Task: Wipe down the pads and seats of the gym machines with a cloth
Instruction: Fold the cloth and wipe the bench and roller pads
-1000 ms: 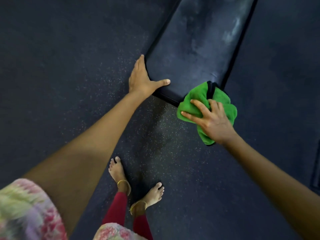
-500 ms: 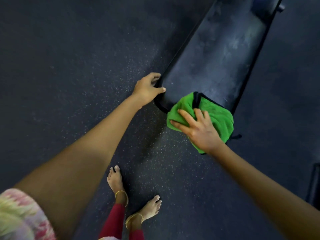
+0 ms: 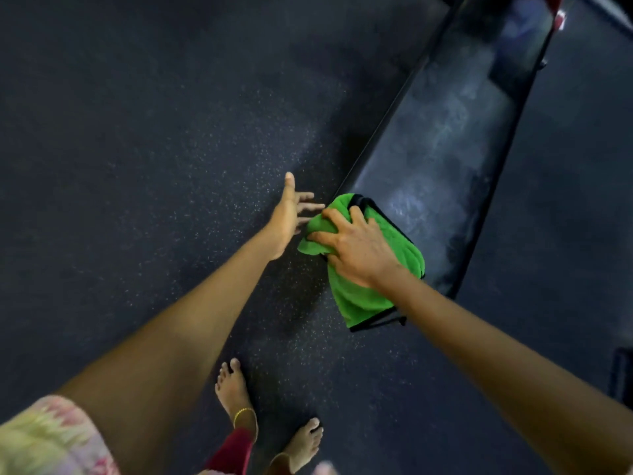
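Half a second ago the left hand (image 3: 287,217) gripped the near corner of the bench (image 3: 442,138); now it has let go and floats beside that corner, its fingers (image 3: 303,197) straight and spread, thumb pointing up, holding nothing. The cloth (image 3: 368,269) has slid toward the left corner of the bench end, and more of it now droops over the edge toward the floor (image 3: 154,149). The right hand (image 3: 356,248) lies on top of the cloth with its fingers (image 3: 337,217) spread and slightly curled into the fabric, pressing it onto the pad. The cloth is bright green, plush and bunched into soft folds, edged with a thin black trim that shows at its top and along the hanging lower hem. The bench pad is long and narrow, of smooth dark upholstery with pale smeared streaks on its surface. The floor is dark rubber flecked with small light specks. Two bare feet (image 3: 236,392) stand on it below, a thin gold anklet on each ankle, beside a floral sleeve (image 3: 51,437) at the lower left.
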A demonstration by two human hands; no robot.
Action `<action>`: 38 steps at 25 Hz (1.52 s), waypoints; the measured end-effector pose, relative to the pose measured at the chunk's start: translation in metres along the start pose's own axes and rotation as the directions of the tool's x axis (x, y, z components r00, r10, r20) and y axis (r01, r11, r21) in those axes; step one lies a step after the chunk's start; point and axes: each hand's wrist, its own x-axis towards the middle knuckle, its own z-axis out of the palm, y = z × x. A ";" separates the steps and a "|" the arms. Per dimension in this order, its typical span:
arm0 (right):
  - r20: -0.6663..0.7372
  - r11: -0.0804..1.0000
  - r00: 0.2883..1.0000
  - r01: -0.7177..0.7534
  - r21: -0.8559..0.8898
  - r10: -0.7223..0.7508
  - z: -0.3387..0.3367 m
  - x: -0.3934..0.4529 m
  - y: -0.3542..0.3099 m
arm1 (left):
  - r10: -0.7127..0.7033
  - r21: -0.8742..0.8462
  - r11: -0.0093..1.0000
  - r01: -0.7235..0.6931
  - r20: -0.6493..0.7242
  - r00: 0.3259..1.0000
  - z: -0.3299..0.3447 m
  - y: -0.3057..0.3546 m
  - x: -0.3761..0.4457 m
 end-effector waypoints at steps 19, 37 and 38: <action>0.087 0.964 0.962 0.262 -0.037 -0.258 -0.015 0.089 0.108 | 0.119 0.264 0.964 0.024 -0.513 0.850 0.073 0.005 0.036; 0.005 0.995 0.995 0.096 0.002 -0.096 -0.028 0.138 0.185 | 0.326 0.790 0.583 0.193 -0.445 0.834 0.096 0.001 0.049; 0.021 0.978 0.977 0.210 0.006 -0.210 -0.024 0.130 0.178 | 0.329 0.793 0.578 0.194 -0.443 0.834 0.096 0.002 0.050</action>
